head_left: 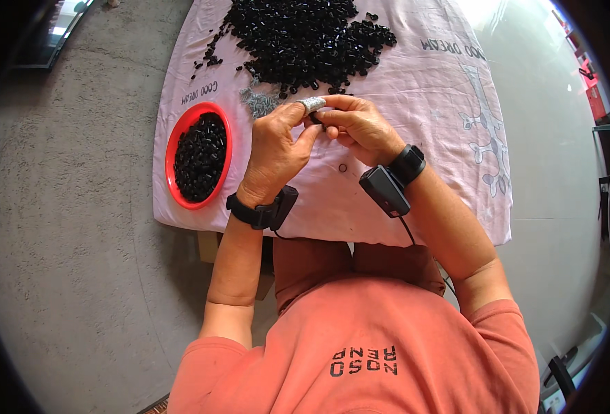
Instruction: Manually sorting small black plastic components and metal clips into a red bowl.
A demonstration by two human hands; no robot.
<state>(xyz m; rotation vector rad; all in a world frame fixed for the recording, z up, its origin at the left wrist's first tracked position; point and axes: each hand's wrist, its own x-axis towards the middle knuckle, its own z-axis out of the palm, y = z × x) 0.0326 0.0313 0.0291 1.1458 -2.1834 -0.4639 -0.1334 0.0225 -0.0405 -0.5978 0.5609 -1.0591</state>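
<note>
My left hand and my right hand meet over the pink cloth, fingertips pinched together. Between them is a small black plastic piece, mostly covered by the fingers. Silvery tape is wrapped round a finger of my left hand. Just beyond the hands lies a large heap of small black plastic pieces. A thin black ring rests on the cloth below my right hand. Which hand bears most of the grip on the piece is hard to see.
A red bowl filled with black pieces stands at the cloth's left edge. Grey threads lie in a tangle beside the heap. The pink cloth covers the table. Each wrist wears a black strap with a box and cable.
</note>
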